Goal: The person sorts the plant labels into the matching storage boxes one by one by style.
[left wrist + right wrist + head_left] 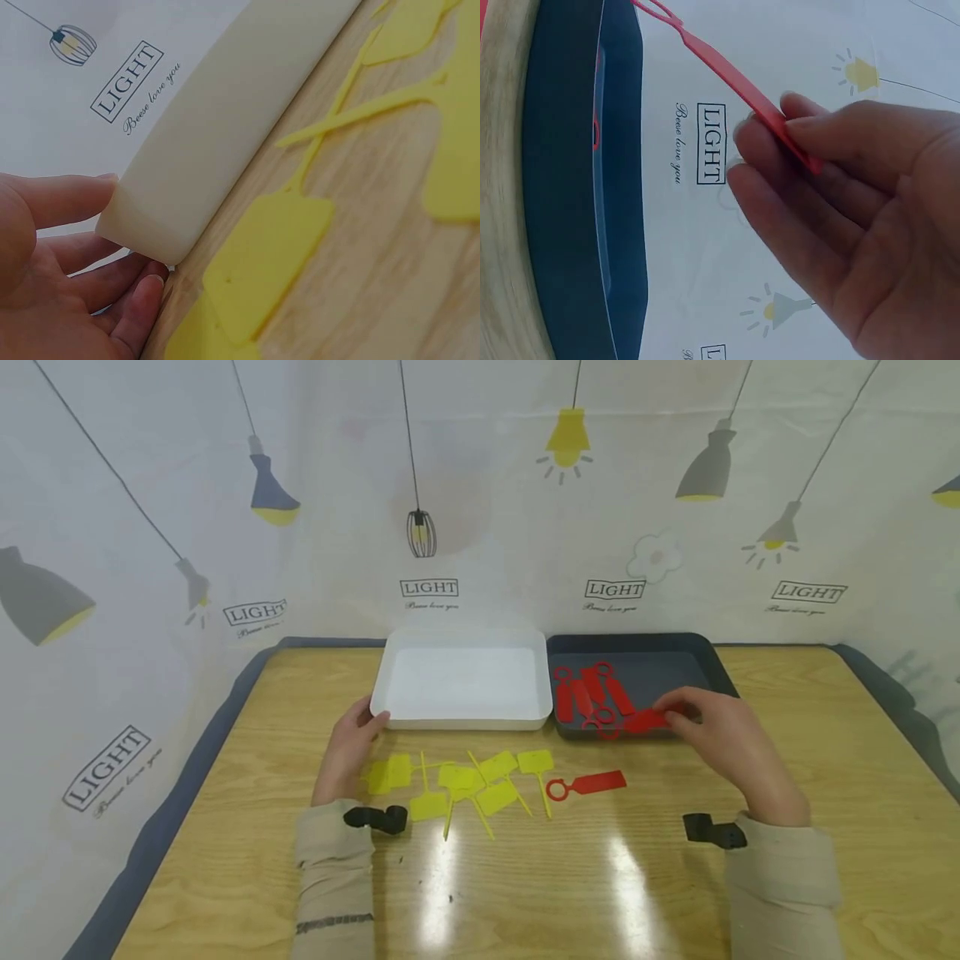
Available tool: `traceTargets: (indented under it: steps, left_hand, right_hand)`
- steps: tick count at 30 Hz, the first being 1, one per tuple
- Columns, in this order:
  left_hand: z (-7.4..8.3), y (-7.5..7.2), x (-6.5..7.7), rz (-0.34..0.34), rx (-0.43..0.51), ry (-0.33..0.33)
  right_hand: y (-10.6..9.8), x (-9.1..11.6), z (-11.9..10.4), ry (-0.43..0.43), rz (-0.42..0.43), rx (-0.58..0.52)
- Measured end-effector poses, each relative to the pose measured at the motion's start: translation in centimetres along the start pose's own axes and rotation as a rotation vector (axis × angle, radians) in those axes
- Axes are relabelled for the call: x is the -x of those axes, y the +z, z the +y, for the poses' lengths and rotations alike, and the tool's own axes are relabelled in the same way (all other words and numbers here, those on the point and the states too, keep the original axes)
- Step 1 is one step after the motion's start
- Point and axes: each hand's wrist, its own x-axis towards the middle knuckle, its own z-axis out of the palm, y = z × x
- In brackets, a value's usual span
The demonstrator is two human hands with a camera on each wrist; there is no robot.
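My right hand (729, 745) is over the front right part of the dark tray (671, 670). Between thumb and fingers it pinches one end of a red plastic tag (739, 79), whose ring end points away from the hand. Several more red tags (564, 700) lie on the left side of that tray. At the near left corner of the white tray (461, 724), my left hand (347, 745) grips the wall, thumb at the rim and fingers curled by the outer side. The white tray has nothing in it.
Several yellow tags (427, 807) with thin stems lie overlapping on the wooden table (525, 893) before the white tray. One red tag (598, 782) lies right of them. Behind the trays hangs a lamp-printed cloth (510, 568).
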Motion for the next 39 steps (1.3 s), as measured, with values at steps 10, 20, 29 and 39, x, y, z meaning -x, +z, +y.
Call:
traceTargets:
  steps: [10,20,29,39]
  left_hand:
    - [0.2,0.1,0.2,0.001,0.006,0.001]
    - [0.0,0.1,0.1,0.010,-0.008,0.013]
    - [-0.1,0.1,0.2,0.005,-0.001,0.028]
    - [0.2,0.1,0.2,0.006,0.003,0.003]
  right_hand:
    - [0.3,-0.3,0.7,0.044,0.040,-0.077]
    - [1.4,-1.0,1.6,0.187,0.166,-0.275]
    - [2.8,-1.9,2.0,0.222,0.359,-0.311]
    - [4.3,-2.4,2.9,0.236,0.322,-0.215]
